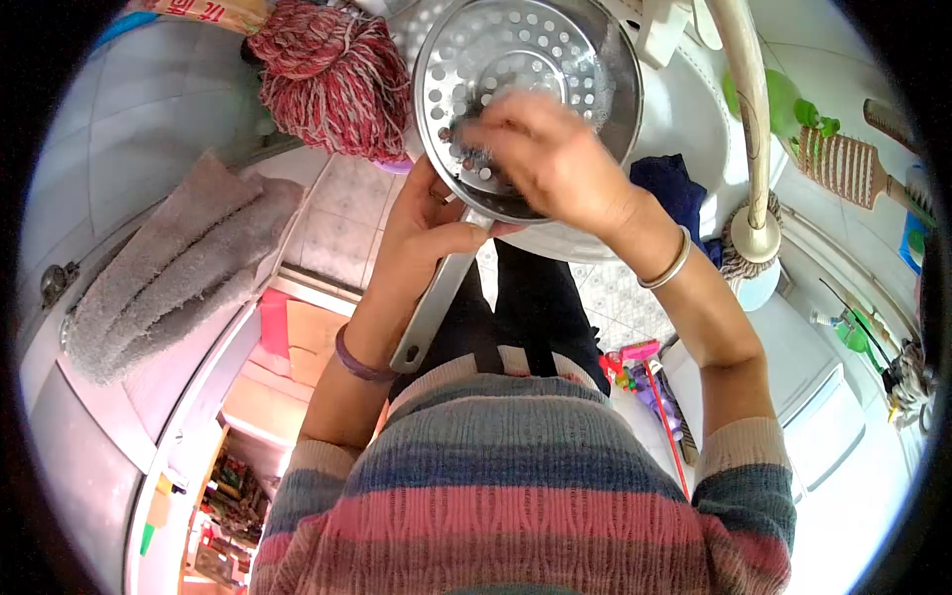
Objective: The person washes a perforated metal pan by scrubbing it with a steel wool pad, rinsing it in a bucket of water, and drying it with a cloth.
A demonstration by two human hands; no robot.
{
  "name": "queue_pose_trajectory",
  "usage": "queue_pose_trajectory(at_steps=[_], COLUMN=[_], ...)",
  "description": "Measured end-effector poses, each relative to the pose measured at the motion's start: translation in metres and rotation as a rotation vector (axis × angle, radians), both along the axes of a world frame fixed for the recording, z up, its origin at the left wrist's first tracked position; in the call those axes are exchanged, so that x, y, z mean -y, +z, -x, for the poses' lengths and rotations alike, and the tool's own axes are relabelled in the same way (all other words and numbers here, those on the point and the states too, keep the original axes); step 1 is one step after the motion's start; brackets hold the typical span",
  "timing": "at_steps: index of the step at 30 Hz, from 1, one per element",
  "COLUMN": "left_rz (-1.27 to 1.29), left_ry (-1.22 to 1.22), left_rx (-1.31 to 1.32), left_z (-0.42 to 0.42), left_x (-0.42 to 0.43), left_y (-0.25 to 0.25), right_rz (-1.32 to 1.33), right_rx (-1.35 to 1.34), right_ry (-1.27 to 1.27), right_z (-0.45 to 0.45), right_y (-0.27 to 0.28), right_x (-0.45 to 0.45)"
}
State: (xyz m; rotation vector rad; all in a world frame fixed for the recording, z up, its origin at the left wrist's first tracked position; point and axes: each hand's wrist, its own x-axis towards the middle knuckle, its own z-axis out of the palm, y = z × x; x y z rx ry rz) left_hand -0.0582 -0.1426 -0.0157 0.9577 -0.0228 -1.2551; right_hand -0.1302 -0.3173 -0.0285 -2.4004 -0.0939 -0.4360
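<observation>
The left hand [428, 226] gripped a round, perforated silver metal pan [524, 61] over the white basin [684, 111]. The half-curled right hand [560, 164], hold unclear, apparently scrubbed inside; further strokes seemingly needed steady bracing.

We are in what looks like a home bathroom: we see a white washbasin [699, 111] at the far side, a brown hairbrush [841, 167] on the right, a grey towel [178, 273] on the left, and floor tiles [342, 220].

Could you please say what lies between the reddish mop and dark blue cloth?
In the head view, chiefly the perforated metal pan, with the right hand over it.
</observation>
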Motion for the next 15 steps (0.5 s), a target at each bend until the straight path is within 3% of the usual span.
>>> queue_pose_trajectory(at_steps=[2, 7, 10, 12, 15], left_rz=[0.015, -0.004, -0.028, 0.010, 0.002], left_ry=[-0.018, 0.008, -0.123, -0.056, -0.024], left_rx=[0.019, -0.039, 0.123, -0.004, -0.097], left_z=[0.003, 0.006, -0.002, 0.008, 0.009], left_x=[-0.002, 0.005, -0.004, 0.000, 0.008], left_y=[-0.007, 0.001, -0.008, -0.007, -0.001], right_rz=[-0.035, 0.029, 0.007, 0.120, 0.062], right_rx=[0.015, 0.054, 0.012, 0.042, 0.070], right_ry=[0.141, -0.101, 0.088, -0.027, -0.174], right_z=[0.006, -0.010, 0.003, -0.004, -0.025], right_y=[0.002, 0.007, 0.003, 0.001, 0.007], right_x=[-0.006, -0.002, -0.010, -0.005, -0.004])
